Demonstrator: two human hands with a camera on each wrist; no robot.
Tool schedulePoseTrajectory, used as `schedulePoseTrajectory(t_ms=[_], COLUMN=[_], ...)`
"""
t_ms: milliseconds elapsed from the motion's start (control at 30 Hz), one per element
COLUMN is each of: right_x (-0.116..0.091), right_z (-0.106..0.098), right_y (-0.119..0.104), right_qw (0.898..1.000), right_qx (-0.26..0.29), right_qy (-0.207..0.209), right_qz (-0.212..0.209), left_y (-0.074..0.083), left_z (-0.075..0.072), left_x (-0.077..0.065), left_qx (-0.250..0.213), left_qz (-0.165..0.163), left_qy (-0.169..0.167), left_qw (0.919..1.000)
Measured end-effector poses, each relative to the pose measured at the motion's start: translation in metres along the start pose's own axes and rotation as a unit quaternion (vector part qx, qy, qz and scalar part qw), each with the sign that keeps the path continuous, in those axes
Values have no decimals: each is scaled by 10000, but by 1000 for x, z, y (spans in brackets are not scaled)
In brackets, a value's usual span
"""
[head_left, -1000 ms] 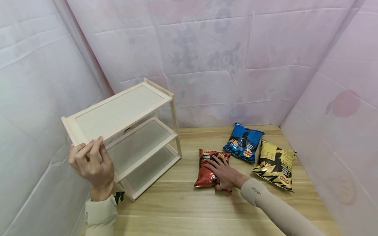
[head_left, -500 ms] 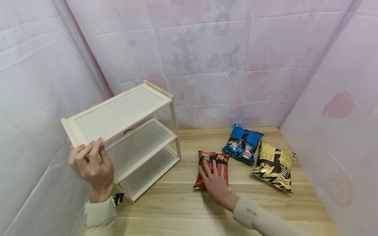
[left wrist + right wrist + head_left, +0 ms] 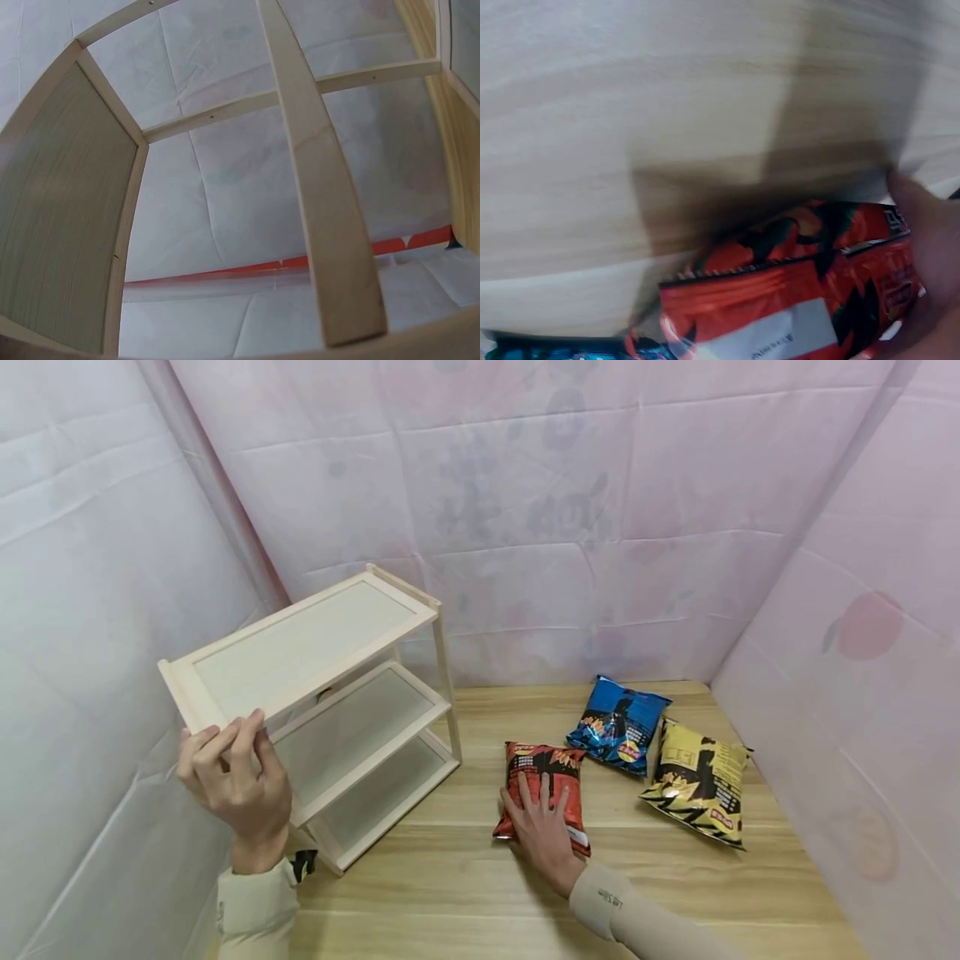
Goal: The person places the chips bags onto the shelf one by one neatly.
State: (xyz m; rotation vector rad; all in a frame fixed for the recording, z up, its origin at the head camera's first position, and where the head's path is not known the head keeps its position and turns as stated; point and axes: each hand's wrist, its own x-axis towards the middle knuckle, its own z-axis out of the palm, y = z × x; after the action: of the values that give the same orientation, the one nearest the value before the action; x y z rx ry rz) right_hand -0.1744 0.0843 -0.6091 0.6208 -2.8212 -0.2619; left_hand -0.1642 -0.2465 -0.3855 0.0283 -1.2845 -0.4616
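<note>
A light wooden three-tier shelf [image 3: 360,718] stands at the left of the wooden table. My left hand [image 3: 236,789] grips its top board at the near left corner, fingertips curled over the front edge. In the left wrist view the shelf's wooden frame [image 3: 322,195] shows from close by, without the hand. My right hand [image 3: 543,839] rests on a red chip bag [image 3: 566,777] lying on the table, its fingers spread and straight over the lower part. From the right wrist, the bag [image 3: 780,300] appears with part of the hand [image 3: 930,277] at its side.
Behind the red bag, to the right, lies a blue chip bag [image 3: 618,724]. Beside it a yellow chip bag [image 3: 701,781] lies near the right cloth wall [image 3: 847,735]. Pale cloth walls enclose the wooden table [image 3: 427,893] at the back and both sides.
My right hand has shifted left and toward me over the red bag, from its right side to its lower part. The left hand has stayed at the shelf's corner.
</note>
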Motion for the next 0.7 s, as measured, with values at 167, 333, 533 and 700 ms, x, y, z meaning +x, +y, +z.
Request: schedulePoseTrajectory(t_ms=[167, 333, 533, 700], right_x=[0, 1, 0, 2], right_z=[6, 6, 1, -6], right_y=[3, 8, 20, 33], right_qw=[10000, 9990, 9947, 9867], right_qx=[35, 396, 906, 1307], right_qy=[76, 196, 489, 963], right_qz=[-5, 21, 23, 73], left_y=[-2, -6, -11, -14], left_z=[1, 1, 0, 0], left_x=[-1, -4, -6, -7], left_qx=[-19, -23, -11, -39], left_qz=[28, 68, 59, 74], left_qy=[11, -6, 44, 58], left_qw=[10000, 10000, 10000, 9999])
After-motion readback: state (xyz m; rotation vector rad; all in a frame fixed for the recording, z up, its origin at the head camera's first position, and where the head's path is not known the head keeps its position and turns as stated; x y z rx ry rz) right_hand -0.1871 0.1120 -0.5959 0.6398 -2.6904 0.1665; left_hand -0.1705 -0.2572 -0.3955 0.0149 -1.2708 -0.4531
